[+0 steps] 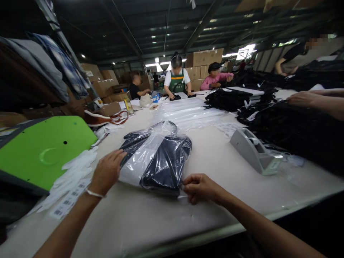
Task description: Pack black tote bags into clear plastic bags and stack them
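A clear plastic bag (157,145) with a folded dark garment (161,175) and a pale sheet inside lies on the table in front of me. My left hand (107,172), with a white band at the wrist, grips the bag's left edge, its fingertips partly hidden. At the near right corner, my right hand (200,188) pinches the loose plastic between thumb and fingers. The bag's surface is wrinkled and shiny.
A grey tape dispenser (252,150) stands on the right, before piles of black garments (301,132). Flat plastic bags (185,111) lie farther back. On the left are a green panel (48,147) and label strips (71,197). Several people work around the table (215,229).
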The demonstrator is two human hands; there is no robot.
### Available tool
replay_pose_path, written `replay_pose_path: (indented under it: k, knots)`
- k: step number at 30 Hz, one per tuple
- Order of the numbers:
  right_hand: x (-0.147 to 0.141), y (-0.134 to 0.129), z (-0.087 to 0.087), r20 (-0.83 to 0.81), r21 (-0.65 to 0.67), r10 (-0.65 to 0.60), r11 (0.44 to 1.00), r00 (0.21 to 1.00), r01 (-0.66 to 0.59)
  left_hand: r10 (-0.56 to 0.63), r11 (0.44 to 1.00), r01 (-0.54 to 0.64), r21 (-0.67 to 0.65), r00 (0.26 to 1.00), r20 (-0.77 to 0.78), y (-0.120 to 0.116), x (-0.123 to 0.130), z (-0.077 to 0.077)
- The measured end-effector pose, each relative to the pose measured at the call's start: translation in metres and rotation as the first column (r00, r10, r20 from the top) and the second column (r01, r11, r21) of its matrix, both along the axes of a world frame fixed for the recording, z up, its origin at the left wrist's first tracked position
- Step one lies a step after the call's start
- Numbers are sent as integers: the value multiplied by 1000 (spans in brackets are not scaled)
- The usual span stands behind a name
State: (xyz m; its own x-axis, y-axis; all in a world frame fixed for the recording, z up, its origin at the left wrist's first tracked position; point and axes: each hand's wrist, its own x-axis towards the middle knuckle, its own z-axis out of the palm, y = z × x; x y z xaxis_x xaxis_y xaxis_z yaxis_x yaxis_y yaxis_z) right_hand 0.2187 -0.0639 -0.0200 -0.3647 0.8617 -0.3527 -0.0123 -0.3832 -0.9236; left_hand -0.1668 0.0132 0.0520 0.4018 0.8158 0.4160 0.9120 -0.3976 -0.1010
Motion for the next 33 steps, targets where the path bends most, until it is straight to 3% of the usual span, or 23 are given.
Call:
replay_pose_path:
  k: [3, 7, 10, 14, 17, 19, 22, 25, 27, 29, 33]
  knots:
    - [-11, -6, -4, -49, 143, -51, 988, 998, 57, -223, 974, 213, 77, 963, 151, -53, 68, -11]
    - [-21, -7, -9, -36, 264, -41, 963, 998, 49, -321, 942, 334, -19, 920, 225, -91, 130, -31]
    - [-27, -2, -8, 139, 424, -106, 905, 985, 37, -316, 943, 332, -36, 923, 220, -92, 147, -41]
    - [-37, 4, -2, 413, 611, -281, 791, 866, -35, -306, 950, 313, -2, 931, 198, -90, 152, -51]
    - [-43, 8, -1, 502, 611, -329, 789, 800, -59, -306, 950, 311, 5, 931, 198, -88, 153, -56]
    - [-44, 10, -2, 493, 609, -335, 792, 803, -43, -302, 952, 306, 7, 935, 187, -86, 155, -59]
    - [-43, 12, -5, 413, 477, -237, 879, 879, 12, -307, 951, 299, 79, 943, 131, -82, 158, -66]
    - [-35, 13, -4, 252, 120, -77, 992, 965, 48, -330, 934, 311, 177, 940, 87, -79, 162, -68]
    - [-25, 11, -2, 105, -55, -10, 998, 994, 16, -340, 923, 314, 222, 937, 85, -79, 162, -63]
    - [-17, 8, 1, -51, -147, 50, 988, 997, -57, -336, 917, 300, 263, 936, 104, -79, 159, -52]
    - [-24, 3, 9, -362, -187, 76, 970, 929, -152, -353, 898, 292, 329, 924, 144, -81, 149, -30]
